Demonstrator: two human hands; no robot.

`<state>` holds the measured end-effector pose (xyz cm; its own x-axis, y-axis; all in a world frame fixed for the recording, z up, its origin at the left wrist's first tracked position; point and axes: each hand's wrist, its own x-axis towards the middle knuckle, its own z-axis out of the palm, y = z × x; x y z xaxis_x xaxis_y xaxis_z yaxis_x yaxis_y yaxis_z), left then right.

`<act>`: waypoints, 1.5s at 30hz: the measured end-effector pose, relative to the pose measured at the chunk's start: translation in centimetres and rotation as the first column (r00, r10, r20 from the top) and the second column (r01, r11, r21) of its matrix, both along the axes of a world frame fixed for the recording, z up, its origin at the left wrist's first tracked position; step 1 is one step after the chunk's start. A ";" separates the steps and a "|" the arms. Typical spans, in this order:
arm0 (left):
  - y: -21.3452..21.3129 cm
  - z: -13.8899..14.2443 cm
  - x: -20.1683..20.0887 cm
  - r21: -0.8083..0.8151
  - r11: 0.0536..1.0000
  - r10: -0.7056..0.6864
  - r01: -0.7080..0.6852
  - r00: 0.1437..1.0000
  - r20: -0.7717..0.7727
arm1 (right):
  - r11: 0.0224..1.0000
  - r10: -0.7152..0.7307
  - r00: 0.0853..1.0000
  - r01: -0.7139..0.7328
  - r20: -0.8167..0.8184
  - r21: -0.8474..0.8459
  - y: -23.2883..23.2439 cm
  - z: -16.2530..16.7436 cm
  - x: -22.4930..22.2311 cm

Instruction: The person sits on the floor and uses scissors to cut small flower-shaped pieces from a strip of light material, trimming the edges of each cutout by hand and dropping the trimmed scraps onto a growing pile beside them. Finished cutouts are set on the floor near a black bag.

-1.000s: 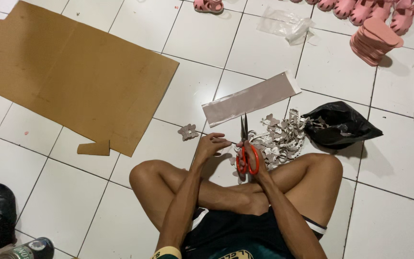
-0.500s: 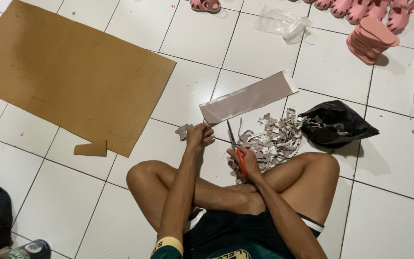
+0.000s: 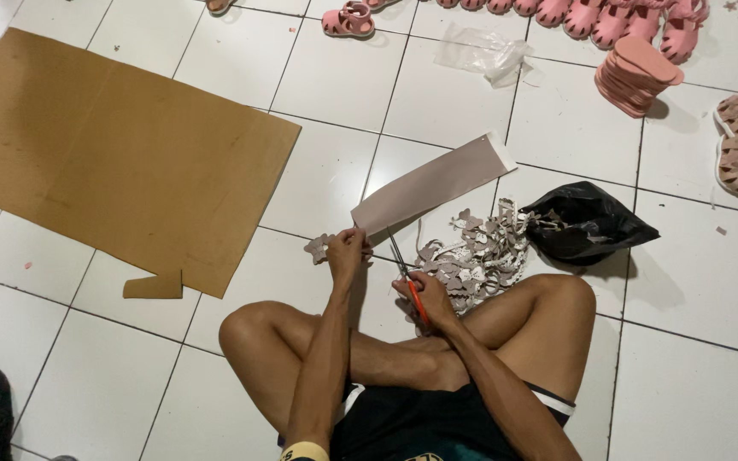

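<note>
Tiled floor, cardboard sheet flat at left. Person seated cross-legged; pale strip angled ahead, near end pinched in left hand. Right hand clenched round orange-handled scissors, blades at strip's edge. Cutting apparently under way; steady strip needed. Offcut pile beside black bag.

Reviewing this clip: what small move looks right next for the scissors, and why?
Probably close the scissors into the grey strip. The right hand has the orange handles, the blades point up at the strip's near end, and the left hand pinches that end steady. A pile of cut shapes lies beside it.
</note>
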<state>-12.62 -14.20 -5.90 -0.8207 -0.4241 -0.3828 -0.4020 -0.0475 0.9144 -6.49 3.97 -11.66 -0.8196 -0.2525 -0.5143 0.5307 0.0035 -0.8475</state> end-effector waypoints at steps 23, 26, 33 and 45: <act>-1.5 -1.8 -1.9 -0.154 0.987 -0.083 0.048 0.969 -0.232 | 0.986 0.153 0.983 -0.144 -0.100 0.089 -1.2 -0.8 -0.6; -2.2 -1.9 -2.2 -0.116 0.992 -0.075 0.051 0.973 -0.218 | 0.987 0.159 0.987 -0.158 -0.011 0.025 -2.1 -0.3 -1.3; -3.3 -2.4 -2.3 0.069 0.992 -0.089 0.108 0.968 -0.234 | 0.985 0.174 0.979 -0.174 0.107 -0.013 -3.2 -0.1 -3.6; -4.4 -3.5 -3.1 0.188 0.971 -0.108 0.150 0.970 -0.219 | 0.973 0.221 0.974 -0.217 -0.041 0.079 -5.1 0.3 -6.3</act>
